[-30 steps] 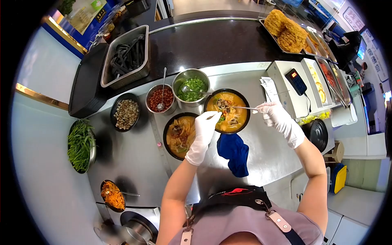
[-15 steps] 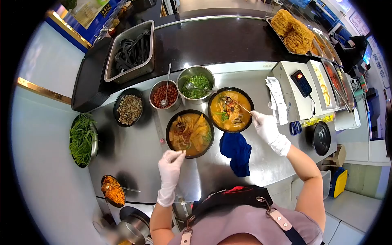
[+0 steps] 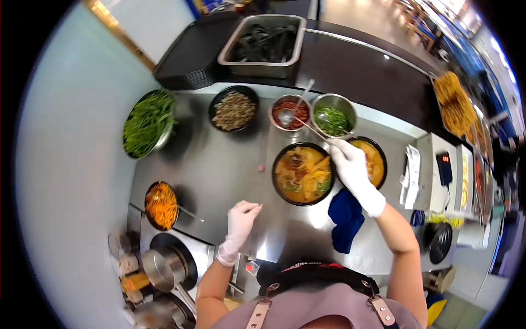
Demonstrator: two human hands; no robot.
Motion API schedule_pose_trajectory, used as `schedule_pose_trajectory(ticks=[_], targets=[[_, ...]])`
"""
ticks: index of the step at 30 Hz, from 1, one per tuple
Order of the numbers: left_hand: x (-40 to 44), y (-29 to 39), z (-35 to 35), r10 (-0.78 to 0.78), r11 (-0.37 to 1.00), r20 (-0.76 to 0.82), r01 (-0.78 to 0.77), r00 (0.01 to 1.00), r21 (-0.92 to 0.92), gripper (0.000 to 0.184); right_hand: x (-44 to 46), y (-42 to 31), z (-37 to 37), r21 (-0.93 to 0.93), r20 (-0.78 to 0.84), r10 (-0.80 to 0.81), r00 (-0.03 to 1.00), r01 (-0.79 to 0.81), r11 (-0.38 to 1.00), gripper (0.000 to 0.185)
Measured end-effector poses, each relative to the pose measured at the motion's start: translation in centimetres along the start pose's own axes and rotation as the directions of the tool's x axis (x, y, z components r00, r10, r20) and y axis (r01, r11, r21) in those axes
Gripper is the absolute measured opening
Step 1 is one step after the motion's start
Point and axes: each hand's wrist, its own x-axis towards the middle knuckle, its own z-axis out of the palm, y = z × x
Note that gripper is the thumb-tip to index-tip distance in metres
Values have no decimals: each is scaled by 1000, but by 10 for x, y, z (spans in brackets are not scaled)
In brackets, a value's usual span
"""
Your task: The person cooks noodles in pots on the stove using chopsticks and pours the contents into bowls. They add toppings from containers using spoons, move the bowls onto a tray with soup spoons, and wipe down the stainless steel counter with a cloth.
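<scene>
My right hand (image 3: 353, 167), in a white glove, grips the thin handle of a long metal spoon (image 3: 313, 129). The spoon's far end reaches over the steel pot of peanuts (image 3: 285, 127), where a second handle (image 3: 306, 93) leans on the rim. Below that wrist sits a black bowl of orange soup (image 3: 374, 162), partly covered by the hand. Another black bowl of soup with yellow strips (image 3: 303, 174) stands to its left. My left hand (image 3: 241, 222), also gloved, hovers over the counter with thumb and fingers pinched; whatever is between them is too small to make out.
Chopped scallions (image 3: 331, 122) fill a pot beside the peanuts. Bowls of diced topping (image 3: 234, 111), greens (image 3: 147, 125) and shredded carrot (image 3: 161, 205) stand left. A blue cloth (image 3: 346, 222) lies near the front. Pans (image 3: 164, 268) are lower left; receipts (image 3: 411, 175) lie right.
My right hand has lifted the spoon out of the right soup bowl and swung it left to the peanuts. My left hand has moved away from the left bowl's rim. The camera view has shifted.
</scene>
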Motion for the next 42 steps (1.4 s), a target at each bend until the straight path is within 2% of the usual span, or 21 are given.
schedule_pose_trajectory(ticks=[3,7,9,11,13,15,17,18,20,21,24,25,27,29,31,33,35,37,39,41,42], targets=[[23,-12,-27,-32,998,-90,27,995,-50,12,54,4,93,96,4,-147,989,146,985,21],[69,-5,-60,123,988,-239,-95,963,126,13,115,35,194,312,194,191,962,-245,918,22],[105,12,-72,188,960,-269,-118,945,256,15,117,23,201,231,237,311,920,-365,902,26],[151,17,-78,265,923,-266,-164,927,348,15,117,31,204,63,294,328,898,-360,931,30],[206,-1,-80,311,894,-249,-193,917,405,15,109,31,190,-375,230,45,972,46,926,32],[246,-7,-82,258,904,-253,-141,933,403,15,105,24,171,-431,260,-26,965,140,891,29],[274,-13,-88,208,911,-253,-93,945,403,14,101,14,145,-311,264,-141,954,222,924,27],[285,-18,-94,79,930,-155,-17,985,368,14,101,11,132,-269,322,-108,940,201,942,26],[289,-15,-100,-172,953,8,164,985,256,14,95,5,106,-184,276,-178,944,234,955,23],[286,-10,-105,-189,949,12,179,982,260,14,93,4,95,-157,246,-214,945,256,954,22],[275,-9,-117,-251,904,244,137,937,406,17,86,-8,68,-128,242,-231,942,267,955,20],[268,-3,-117,-262,902,249,144,932,408,17,82,-6,64,-47,259,-143,955,160,986,18],[246,8,-109,-276,895,390,88,879,436,18,73,-4,52,31,265,-162,950,160,987,16],[216,16,-94,-279,893,503,29,818,449,20,58,-21,35,-94,270,-242,932,276,957,14],[186,27,-75,-340,898,644,34,685,438,20,38,-18,19,-117,219,-252,942,282,952,13],[148,38,-48,-186,930,749,-132,636,343,21,13,-9,-8,-158,185,-228,956,258,953,12],[107,45,-7,-111,936,873,-244,476,252,20,-14,-2,-36,-195,102,-178,979,195,961,12],[63,47,43,147,910,905,-413,400,34,15,-43,10,-65,-159,5,-40,999,40,986,13],[25,54,101,328,828,856,-558,400,-56,13,-71,16,-91,-164,-84,28,996,-42,986,15],[-12,73,153,356,846,774,-533,524,-29,13,-98,35,-113,-136,-151,119,981,-140,981,16],[-23,75,181,323,806,767,-585,555,84,14,-113,46,-121,-137,-176,130,976,-155,978,16]])
